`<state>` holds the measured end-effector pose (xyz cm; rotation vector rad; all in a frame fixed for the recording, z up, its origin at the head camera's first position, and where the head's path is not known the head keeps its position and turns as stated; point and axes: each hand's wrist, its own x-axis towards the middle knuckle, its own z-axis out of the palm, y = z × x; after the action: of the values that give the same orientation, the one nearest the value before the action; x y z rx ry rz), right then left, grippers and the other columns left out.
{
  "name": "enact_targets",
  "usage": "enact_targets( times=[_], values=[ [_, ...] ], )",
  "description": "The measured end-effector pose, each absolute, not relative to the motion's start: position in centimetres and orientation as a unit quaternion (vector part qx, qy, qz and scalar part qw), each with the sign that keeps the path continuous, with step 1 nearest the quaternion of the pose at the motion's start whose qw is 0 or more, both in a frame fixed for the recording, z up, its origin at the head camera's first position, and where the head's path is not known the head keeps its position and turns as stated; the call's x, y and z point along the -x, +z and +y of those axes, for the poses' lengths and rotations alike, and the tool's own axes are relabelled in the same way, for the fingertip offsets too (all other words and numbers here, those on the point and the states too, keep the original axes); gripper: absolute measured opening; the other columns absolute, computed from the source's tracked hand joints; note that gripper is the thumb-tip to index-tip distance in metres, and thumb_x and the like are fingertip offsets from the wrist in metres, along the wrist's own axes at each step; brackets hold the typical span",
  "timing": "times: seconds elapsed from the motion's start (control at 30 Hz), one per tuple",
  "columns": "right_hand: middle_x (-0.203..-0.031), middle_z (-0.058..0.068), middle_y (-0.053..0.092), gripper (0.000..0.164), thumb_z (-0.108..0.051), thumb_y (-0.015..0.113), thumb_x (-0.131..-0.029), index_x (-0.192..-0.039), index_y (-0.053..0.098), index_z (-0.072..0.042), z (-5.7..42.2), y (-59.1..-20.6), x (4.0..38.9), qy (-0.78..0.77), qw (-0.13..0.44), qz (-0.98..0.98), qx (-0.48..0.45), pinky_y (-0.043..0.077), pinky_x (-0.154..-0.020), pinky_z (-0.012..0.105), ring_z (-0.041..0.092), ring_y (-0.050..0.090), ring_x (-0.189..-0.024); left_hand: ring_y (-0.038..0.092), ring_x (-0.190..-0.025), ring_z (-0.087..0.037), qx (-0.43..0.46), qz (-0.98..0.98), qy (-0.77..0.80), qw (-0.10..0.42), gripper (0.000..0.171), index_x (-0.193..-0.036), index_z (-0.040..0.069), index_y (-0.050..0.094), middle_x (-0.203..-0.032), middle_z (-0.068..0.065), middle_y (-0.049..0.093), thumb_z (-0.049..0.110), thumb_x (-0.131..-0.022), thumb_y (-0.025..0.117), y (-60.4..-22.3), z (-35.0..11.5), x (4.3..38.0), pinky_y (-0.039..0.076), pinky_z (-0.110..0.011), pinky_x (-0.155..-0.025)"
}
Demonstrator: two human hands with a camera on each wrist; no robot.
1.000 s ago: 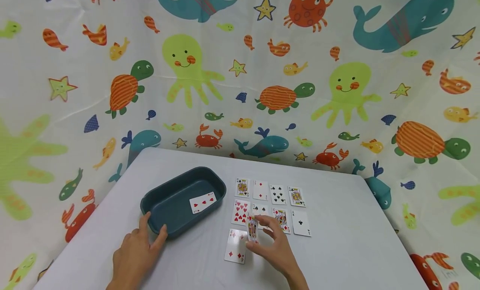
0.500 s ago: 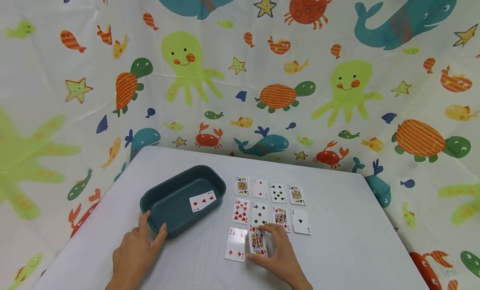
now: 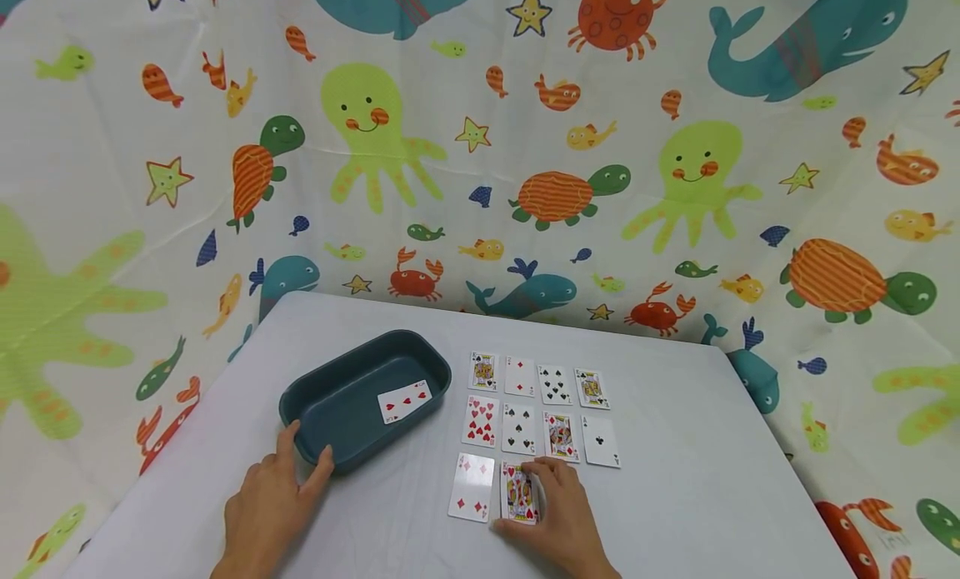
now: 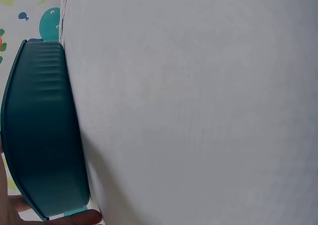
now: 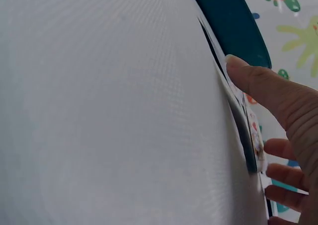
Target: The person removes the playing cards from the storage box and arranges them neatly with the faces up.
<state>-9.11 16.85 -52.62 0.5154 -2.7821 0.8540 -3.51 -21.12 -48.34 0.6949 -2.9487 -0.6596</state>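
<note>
In the head view my right hand [image 3: 557, 512] holds a king of hearts [image 3: 520, 493], thumb at its near edge and fingers over its far edge. The card lies close over the table, a white strip showing along its left side. Left of it lies a four of diamonds [image 3: 472, 487]. My left hand [image 3: 270, 508] rests at the near corner of a dark teal tray [image 3: 360, 456], thumb and index finger spread around the corner. The tray [image 4: 44, 130] also fills the left side of the left wrist view. A three of hearts [image 3: 405, 402] lies inside it.
Two rows of face-up cards lie beyond the right hand, including a five of spades [image 3: 519, 429], a king of diamonds [image 3: 561, 436] and an ace of clubs [image 3: 601, 441]. A white cloth covers the table [image 3: 675, 412]. A sea-animal curtain [image 3: 480, 171] hangs behind.
The king of hearts has come down from an upright tilt to nearly flat, right of the four of diamonds. My right hand moved down and slightly right with it. The left hand stays put.
</note>
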Motion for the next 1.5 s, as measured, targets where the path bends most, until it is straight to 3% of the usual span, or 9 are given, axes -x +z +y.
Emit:
enact_targets(
  times=[0.47,0.97,1.3,1.5],
  values=[
    [-0.127,0.0,0.057,0.085,-0.071,0.087,-0.059,-0.123,0.066,-0.019,16.8,-52.6,9.3,0.264,0.077,-0.947,-0.165,0.046,-0.103,0.047,0.021,0.053,-0.119,0.062,-0.099,-0.047,-0.216,-0.951,-0.218,0.035,0.086,-0.152,0.0,0.034,-0.117,-0.037,0.062,0.066,-0.098,0.047,-48.3,-21.0,3.3,0.052,-0.064,-0.068],
    [-0.133,-0.003,0.055,0.084,-0.066,0.087,-0.067,-0.129,0.065,-0.015,15.5,-50.3,9.9,0.361,0.074,-0.912,-0.18,0.048,-0.104,0.047,0.019,0.052,-0.125,0.062,-0.098,-0.046,-0.216,-0.952,-0.215,0.036,0.085,-0.151,-0.001,0.035,-0.116,-0.037,0.063,0.065,-0.098,0.048,-48.4,-21.0,3.3,0.053,-0.064,-0.068],
    [-0.137,-0.01,0.055,0.074,-0.055,0.089,-0.072,-0.135,0.06,-0.029,13.5,-48.7,10.4,0.467,0.044,-0.863,-0.187,0.043,-0.108,0.053,0.016,0.052,-0.128,0.063,-0.097,-0.046,-0.216,-0.951,-0.218,0.035,0.084,-0.151,-0.001,0.035,-0.116,-0.037,0.063,0.063,-0.098,0.049,-48.3,-21.0,3.2,0.054,-0.063,-0.069],
    [-0.143,-0.004,0.051,0.073,-0.05,0.088,-0.076,-0.14,0.056,-0.03,12.1,-48.1,10.8,0.513,0.02,-0.839,-0.182,0.043,-0.107,0.058,0.026,0.052,-0.131,0.062,-0.097,-0.046,-0.221,-0.951,-0.214,0.029,0.084,-0.151,-0.001,0.034,-0.116,-0.038,0.062,0.063,-0.098,0.05,-48.3,-20.9,3.3,0.053,-0.064,-0.069]
  ],
)
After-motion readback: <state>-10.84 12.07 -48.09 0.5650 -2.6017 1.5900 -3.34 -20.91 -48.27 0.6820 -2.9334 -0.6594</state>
